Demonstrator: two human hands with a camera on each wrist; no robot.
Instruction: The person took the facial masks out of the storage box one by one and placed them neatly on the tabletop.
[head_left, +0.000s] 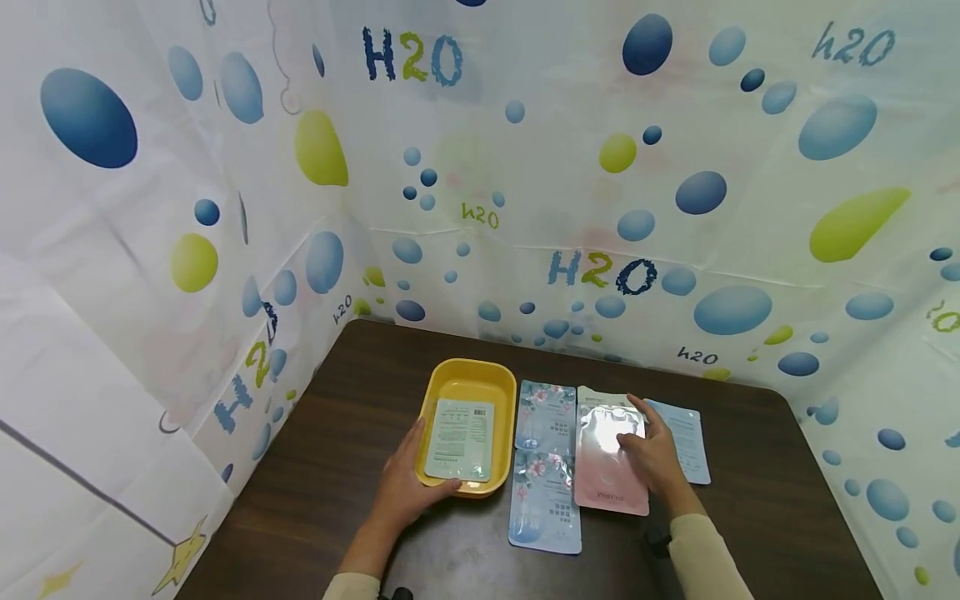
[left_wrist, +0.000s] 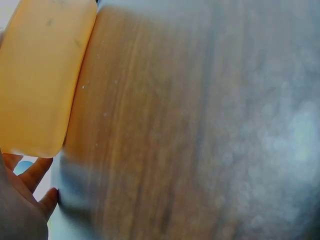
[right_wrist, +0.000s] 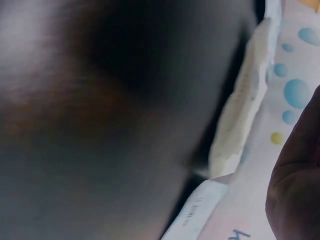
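Note:
My left hand (head_left: pixel 408 483) holds the near left corner of a yellow plastic tray (head_left: pixel 509 417), thumb at the front rim and fingers along the left side. Inside the tray lies a pale green flat packet (head_left: pixel 460 442). In the left wrist view, that hand's fingers (left_wrist: pixel 35 175) show beside the tray's outer wall (left_wrist: pixel 45 75). My right hand (head_left: pixel 656 450) grips a glossy pink packet (head_left: pixel 609 479) by its right side, thumb on its face; its other fingers are partly hidden. Beneath the pink packet's top edge, a cream packet (head_left: pixel 591 393) peeks out.
Two blue flowered packets, one farther (head_left: pixel 546 417) and one nearer (head_left: pixel 545 508), lie between the tray and the pink packet. A light blue packet (head_left: pixel 686 442) lies right of the right hand. The dark wooden table (head_left: pixel 322 450) meets a patterned white sheet (head_left: pixel 480 275) behind.

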